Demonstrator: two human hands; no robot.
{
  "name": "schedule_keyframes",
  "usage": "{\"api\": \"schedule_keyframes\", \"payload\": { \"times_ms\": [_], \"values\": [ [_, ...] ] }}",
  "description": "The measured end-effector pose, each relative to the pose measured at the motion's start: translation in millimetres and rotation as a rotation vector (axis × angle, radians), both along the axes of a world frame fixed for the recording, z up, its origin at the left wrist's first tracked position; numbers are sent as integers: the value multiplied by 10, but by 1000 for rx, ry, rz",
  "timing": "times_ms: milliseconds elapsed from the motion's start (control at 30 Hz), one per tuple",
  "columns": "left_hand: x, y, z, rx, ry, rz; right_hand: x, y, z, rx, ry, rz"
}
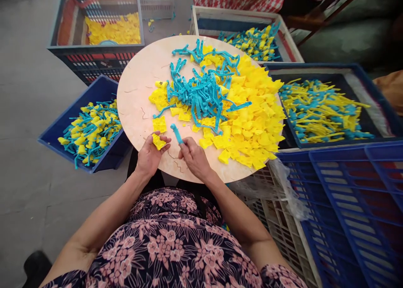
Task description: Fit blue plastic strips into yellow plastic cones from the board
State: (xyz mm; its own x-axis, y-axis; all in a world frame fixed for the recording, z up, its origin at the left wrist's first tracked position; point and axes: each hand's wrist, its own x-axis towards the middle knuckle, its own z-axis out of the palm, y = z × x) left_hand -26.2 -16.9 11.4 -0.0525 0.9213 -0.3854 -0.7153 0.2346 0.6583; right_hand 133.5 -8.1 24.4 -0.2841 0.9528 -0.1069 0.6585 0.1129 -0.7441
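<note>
My left hand (149, 155) is closed around a small yellow plastic piece (158, 142) above the near edge of a round table (135, 86). Just to its right, my right hand (195, 157) grips a blue plastic stick (176, 133), its knobbed end pointing up and left toward the yellow piece. Stick and piece are apart. Another yellow piece (159, 124) lies right beyond my left fingers. A heap of blue sticks (201, 90) occupies the table's middle, and a large pile of yellow pieces (255, 116) covers its right side.
Left of the table, a blue bin (107, 160) holds joined blue-and-yellow parts. A crate (94, 48) with yellow pieces stands at back left. Trays of parts, a white-rimmed one (296, 55) and a dark blue one (340, 143), sit behind and right. Blue crates (343, 195) stand at lower right.
</note>
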Motion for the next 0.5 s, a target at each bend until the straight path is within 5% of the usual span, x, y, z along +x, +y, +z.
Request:
{"api": "schedule_keyframes", "payload": {
  "times_ms": [200, 500],
  "values": [
    [38, -13, 103, 88, 73, -2, -148, -426, 179, 39, 75, 125],
    [66, -67, 136, 155, 113, 52, -216, -502, 78, 178, -4, 164]
  ]
}}
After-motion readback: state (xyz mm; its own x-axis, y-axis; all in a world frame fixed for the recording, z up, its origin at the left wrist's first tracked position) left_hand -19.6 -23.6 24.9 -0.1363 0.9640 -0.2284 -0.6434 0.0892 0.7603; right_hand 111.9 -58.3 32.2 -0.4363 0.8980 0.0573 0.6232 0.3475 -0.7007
